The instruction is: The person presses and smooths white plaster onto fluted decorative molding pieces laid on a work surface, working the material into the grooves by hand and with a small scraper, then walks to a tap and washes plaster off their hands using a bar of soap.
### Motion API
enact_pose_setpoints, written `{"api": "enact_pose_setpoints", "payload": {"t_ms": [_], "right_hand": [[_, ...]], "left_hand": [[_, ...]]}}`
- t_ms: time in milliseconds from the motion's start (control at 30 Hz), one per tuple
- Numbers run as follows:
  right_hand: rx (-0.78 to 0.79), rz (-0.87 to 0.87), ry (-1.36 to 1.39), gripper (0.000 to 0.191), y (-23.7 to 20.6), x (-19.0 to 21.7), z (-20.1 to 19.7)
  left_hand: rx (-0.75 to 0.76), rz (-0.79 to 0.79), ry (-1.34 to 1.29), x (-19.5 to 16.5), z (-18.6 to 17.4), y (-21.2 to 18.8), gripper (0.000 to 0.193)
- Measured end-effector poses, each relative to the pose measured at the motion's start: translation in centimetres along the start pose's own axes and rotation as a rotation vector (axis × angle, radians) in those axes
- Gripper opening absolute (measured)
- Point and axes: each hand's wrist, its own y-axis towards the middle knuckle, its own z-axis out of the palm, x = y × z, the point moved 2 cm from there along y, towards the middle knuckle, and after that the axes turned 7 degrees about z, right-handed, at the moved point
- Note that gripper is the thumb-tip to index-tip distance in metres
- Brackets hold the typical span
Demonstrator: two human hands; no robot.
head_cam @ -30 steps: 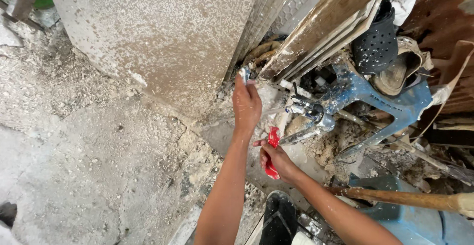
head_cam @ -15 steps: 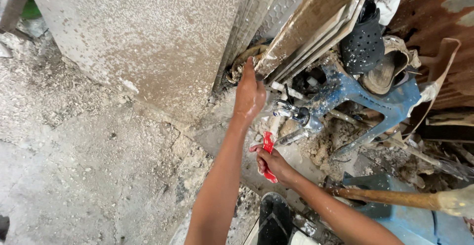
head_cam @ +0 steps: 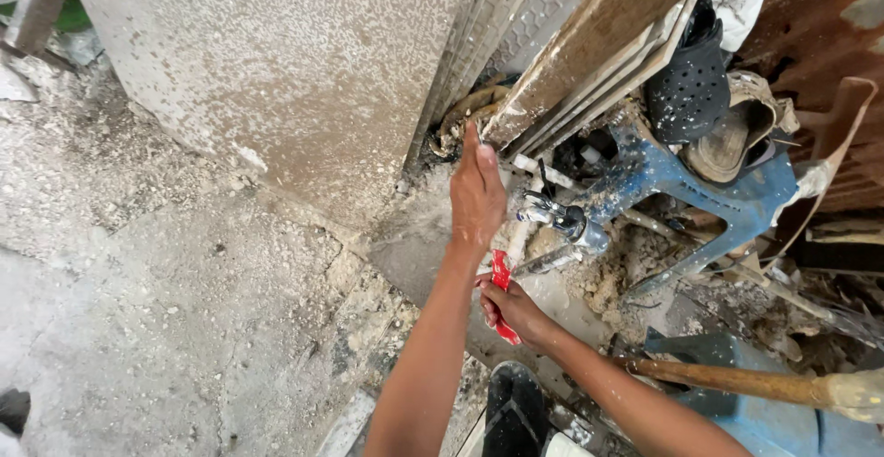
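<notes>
Head view, frame centre: I see my left hand (head_cam: 477, 190) flat, fingers apart, against stacked boards (head_cam: 589, 43); my right hand (head_cam: 512, 308) seems clamped on a red tool (head_cam: 501, 277).

A rough, speckled concrete floor (head_cam: 157, 310) fills the left and near side, strewn with rubble. A pale concrete slab (head_cam: 276, 61) leans at the far side, beside stacked wooden boards (head_cam: 599, 34). At right, a rusty metal sheet (head_cam: 820, 43) rises behind a blue plastic chair (head_cam: 737, 199) in daylight
</notes>
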Motion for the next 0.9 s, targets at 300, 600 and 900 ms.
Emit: {"api": "enact_pose_setpoints", "payload": {"t_ms": [300,600,900], "right_hand": [[0.011,-0.049,-0.015,0.026,0.3,-0.6,0.8],[0.022,-0.063,0.149,0.041,-2.2,4.1,4.0],[-0.22,-0.193,0.344,0.027,-1.5,11.3,4.1]], "left_hand": [[-0.069,-0.094,-0.399,7.8,-0.5,-6.1,0.07],[-0.291,0.135,-0.913,8.9,-1.0,-2.7,0.035],[-0.217,-0.017,-0.829,7.6,-2.8,-5.7,0.024]]}}
